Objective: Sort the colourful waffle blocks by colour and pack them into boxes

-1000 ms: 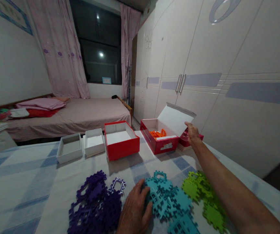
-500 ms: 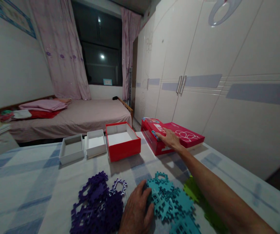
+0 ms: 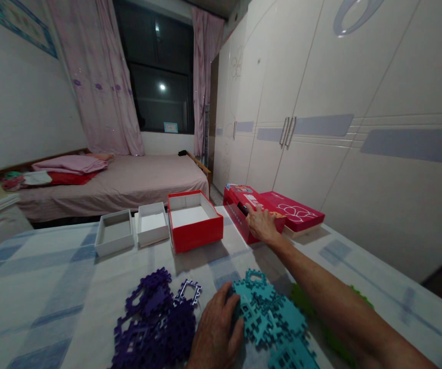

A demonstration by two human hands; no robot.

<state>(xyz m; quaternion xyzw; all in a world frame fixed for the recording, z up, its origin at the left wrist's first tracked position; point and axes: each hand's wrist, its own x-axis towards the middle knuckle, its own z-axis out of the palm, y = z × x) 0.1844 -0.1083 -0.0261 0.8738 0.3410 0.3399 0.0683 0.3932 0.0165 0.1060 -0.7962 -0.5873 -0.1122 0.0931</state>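
Head: two hands (image 3: 215, 328) (image 3: 261, 224), three plastic piles (image 3: 155, 323) (image 3: 269, 312) (image 3: 338, 342)

Three trays (image 3: 154, 235) stand at the far edge of the worktop (image 3: 61, 277), a box (image 3: 240, 220) to their right. Toward the near edge lie interlocking pieces (image 3: 257, 312).

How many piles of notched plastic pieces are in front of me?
3: dark purple notched plastic pile, left of the left hand; turquoise pile, right of that hand; lime-green pile, mostly hidden behind the right forearm.
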